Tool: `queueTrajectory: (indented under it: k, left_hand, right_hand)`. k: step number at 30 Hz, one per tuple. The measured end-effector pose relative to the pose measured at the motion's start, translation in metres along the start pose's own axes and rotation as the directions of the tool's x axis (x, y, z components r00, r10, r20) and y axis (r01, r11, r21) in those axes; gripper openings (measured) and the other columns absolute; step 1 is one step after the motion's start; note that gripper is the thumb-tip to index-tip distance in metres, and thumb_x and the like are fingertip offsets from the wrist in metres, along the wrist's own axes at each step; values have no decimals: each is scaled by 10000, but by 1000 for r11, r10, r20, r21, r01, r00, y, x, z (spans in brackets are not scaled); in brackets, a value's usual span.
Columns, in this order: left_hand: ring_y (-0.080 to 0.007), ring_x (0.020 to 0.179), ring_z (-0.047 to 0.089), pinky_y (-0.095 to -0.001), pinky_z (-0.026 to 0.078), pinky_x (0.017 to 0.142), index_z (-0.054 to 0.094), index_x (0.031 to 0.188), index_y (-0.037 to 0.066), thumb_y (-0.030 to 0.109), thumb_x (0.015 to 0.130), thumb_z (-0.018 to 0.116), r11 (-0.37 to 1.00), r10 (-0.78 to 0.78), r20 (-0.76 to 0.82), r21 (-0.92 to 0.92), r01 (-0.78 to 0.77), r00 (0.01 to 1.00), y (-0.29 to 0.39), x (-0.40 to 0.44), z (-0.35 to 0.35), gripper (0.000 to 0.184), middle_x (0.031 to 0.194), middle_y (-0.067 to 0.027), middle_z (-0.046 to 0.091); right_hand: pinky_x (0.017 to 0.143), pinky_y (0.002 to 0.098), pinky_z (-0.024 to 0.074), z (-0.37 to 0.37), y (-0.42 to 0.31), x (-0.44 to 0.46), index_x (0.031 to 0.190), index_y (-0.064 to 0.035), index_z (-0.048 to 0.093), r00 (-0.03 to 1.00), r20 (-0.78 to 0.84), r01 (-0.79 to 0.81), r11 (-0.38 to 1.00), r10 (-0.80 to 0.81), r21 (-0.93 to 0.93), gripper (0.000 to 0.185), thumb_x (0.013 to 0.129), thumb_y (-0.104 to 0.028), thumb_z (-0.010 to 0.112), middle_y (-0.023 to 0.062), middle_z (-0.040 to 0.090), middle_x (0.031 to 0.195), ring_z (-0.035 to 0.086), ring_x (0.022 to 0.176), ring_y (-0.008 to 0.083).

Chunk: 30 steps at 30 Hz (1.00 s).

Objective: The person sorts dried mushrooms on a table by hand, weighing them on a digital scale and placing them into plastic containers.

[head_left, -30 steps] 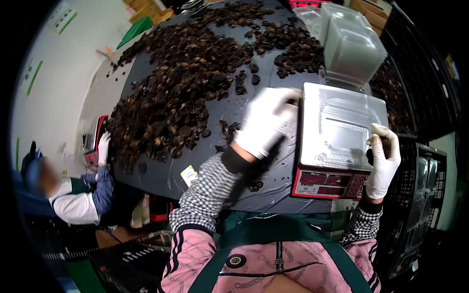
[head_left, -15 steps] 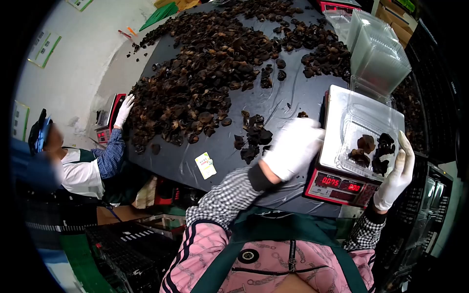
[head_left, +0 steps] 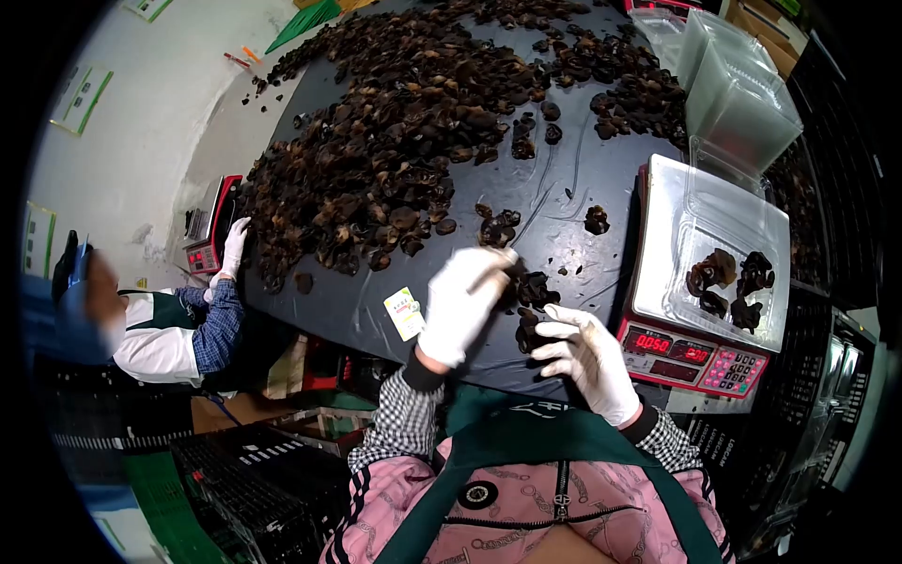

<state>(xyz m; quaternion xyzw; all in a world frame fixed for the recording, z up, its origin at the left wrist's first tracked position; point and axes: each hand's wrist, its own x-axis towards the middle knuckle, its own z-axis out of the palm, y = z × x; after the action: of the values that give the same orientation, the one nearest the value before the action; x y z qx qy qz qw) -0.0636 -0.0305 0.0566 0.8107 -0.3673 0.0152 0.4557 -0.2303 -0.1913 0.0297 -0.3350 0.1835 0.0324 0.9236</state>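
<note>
Dark brown wood ear mushrooms (head_left: 533,289) lie in a small group on the black-covered table, between my gloved hands. My left hand (head_left: 467,305) is at the left of this group, its fingers bent together around a dark piece at the fingertips. On the near right side, my right hand (head_left: 592,362) has its fingers apart and slightly curled, their tips beside another mushroom (head_left: 528,329). A clear plastic tray (head_left: 700,221) rests on the scale (head_left: 648,282), with several mushroom pieces (head_left: 714,271) in it. The red display reads about 0.050.
A large heap of mushrooms (head_left: 376,150) spreads over the table (head_left: 573,179). Stacked clear trays (head_left: 742,103) stand behind the scale. A printed card (head_left: 404,313) lies at the near edge. At the left, another person (head_left: 160,329) works beside a second scale (head_left: 211,226).
My right hand has left the tray's right side and come down to the mushrooms. My left hand has moved left, away from the scale. The reading has dropped from about 0.075 to 0.050.
</note>
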Motion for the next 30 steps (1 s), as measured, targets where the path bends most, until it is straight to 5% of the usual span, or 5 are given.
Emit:
queueTrajectory:
  k: [4, 6, 12, 18, 30]
  left_hand:
    - [-280, 1165, 655, -376, 529, 1012, 731, 1142, 59, 83, 843, 743, 980, 33, 348, -196, 38, 937, 34, -27, 16, 300, 1186, -102, 711]
    - [-292, 1165, 651, -379, 531, 1011, 731, 1134, 69, 92, 846, 737, 928, 354, 253, 23, -371, 900, 8, -15, 20, 289, 1179, -98, 711]
    - [-327, 1048, 655, -396, 526, 929, 721, 1169, 86, 108, 879, 690, 888, -152, -3, 439, 137, 988, -92, 41, 31, 292, 1081, -133, 710]
    - [-269, 924, 712, -349, 557, 835, 749, 1074, 59, 39, 871, 651, 976, -219, -182, -56, 213, 958, -84, 35, -4, 226, 1006, -118, 740]
    - [-313, 992, 676, -361, 550, 894, 721, 1110, 58, -8, 807, 712, 943, -140, 35, 310, 123, 990, -75, -10, -8, 310, 1082, -128, 689]
  right_hand:
    - [813, 389, 592, -7, 18, 12, 1438, -84, 488, 991, 118, -100, 936, 64, 337, 608, 1053, -553, 469, 106, 633, 1271, 681, 1049, 241]
    - [666, 309, 548, -11, 19, 13, 1231, -80, 649, 987, -40, -136, 940, 157, 314, 424, 1050, -446, 534, 75, 698, 1065, 689, 919, 218]
    - [559, 292, 456, -21, 15, -1, 956, -31, 629, 970, -80, -211, 960, 229, 185, 176, 1004, -199, 613, 91, 685, 900, 619, 681, 201]
    - [616, 265, 502, -11, 9, -12, 1141, 32, 656, 982, -150, -127, 989, 116, -69, 192, 987, -67, 599, 86, 679, 894, 613, 688, 146]
    - [759, 295, 557, -12, 18, -3, 1464, -37, 498, 978, 26, -207, 978, 207, -18, 478, 990, -42, 555, 109, 683, 1142, 692, 887, 187]
